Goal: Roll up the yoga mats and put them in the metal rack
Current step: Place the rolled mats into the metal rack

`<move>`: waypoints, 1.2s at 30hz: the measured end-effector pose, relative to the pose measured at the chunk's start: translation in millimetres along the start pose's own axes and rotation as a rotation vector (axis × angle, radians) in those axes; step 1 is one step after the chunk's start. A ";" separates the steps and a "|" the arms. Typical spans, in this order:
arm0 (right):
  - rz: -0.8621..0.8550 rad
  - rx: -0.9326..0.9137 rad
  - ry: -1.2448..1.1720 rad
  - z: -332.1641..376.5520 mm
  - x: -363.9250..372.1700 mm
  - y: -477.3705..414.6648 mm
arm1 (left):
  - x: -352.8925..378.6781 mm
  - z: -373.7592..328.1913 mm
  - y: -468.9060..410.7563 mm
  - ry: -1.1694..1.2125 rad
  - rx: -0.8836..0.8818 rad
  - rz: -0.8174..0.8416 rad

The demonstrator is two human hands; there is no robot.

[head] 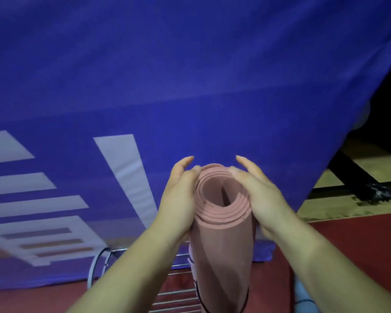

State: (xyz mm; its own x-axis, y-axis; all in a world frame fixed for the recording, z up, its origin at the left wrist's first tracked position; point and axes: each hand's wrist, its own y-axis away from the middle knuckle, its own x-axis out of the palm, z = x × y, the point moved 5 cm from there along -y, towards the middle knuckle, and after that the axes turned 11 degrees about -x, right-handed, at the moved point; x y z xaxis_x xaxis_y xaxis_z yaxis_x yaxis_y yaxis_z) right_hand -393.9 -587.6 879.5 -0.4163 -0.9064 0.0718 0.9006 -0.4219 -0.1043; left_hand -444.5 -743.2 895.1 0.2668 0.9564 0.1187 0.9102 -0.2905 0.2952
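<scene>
Head view: rolled pink mat [224, 240] held upright, long axis vertical, open end toward camera. Top end clasped by left hand [178, 199] at 9 o'clock, right hand [264, 199] at 3 o'clock, equally near. Metal rack [176, 302] seen below at 6 o'clock; straight lowering judged needed.

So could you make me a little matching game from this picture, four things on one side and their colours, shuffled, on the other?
Things:
1. rolled yoga mat
2. banner behind it
3. metal rack
4. floor beside the rack

Colours:
A. red
B. silvery
C. pink
D. blue with white shapes

Pairs: 1-C, 2-D, 3-B, 4-A
</scene>
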 end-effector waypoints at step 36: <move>0.077 -0.124 0.164 -147.1 168.9 -61.2 | -181.0 58.2 -134.4 -0.047 0.098 0.020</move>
State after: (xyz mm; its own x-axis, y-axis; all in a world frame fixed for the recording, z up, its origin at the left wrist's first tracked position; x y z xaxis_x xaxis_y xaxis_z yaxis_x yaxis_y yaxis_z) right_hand -537.7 -717.9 752.1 -0.3708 -0.9231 -0.1024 0.9125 -0.3415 -0.2252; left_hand -596.7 -875.6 778.7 0.2974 0.9515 0.0783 0.9306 -0.3073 0.1991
